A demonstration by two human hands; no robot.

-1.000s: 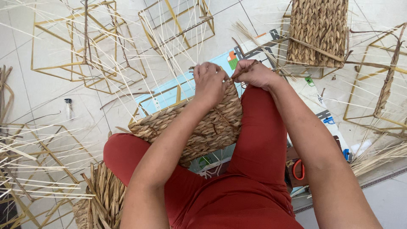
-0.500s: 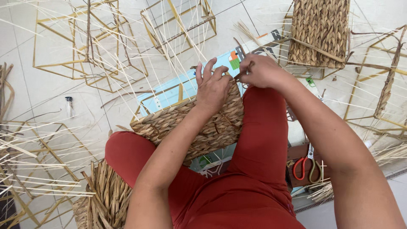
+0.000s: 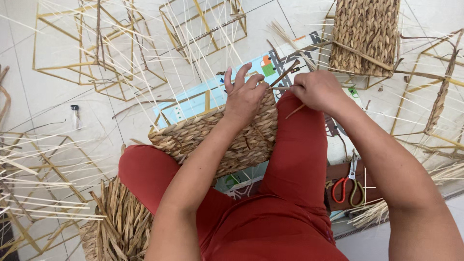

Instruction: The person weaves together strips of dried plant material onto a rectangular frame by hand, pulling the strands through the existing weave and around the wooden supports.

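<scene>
A half-woven straw basket [image 3: 212,140] on a yellow wire frame lies across my red-trousered legs. My left hand [image 3: 244,94] presses on its upper edge, fingers spread apart. My right hand [image 3: 314,89] sits just to the right, closed on a thin brown straw strand [image 3: 285,75] that runs from the basket's edge up and to the right. The two hands are almost touching.
Empty yellow wire frames [image 3: 92,53] and loose pale straw lie over the tiled floor. A finished woven basket [image 3: 365,34] stands at top right. Scissors with red and green handles [image 3: 345,186] lie by my right leg. A straw bundle [image 3: 121,222] sits at lower left.
My left hand has opened its fingers and flattened on the basket edge. My right hand has pulled the strand slightly to the right.
</scene>
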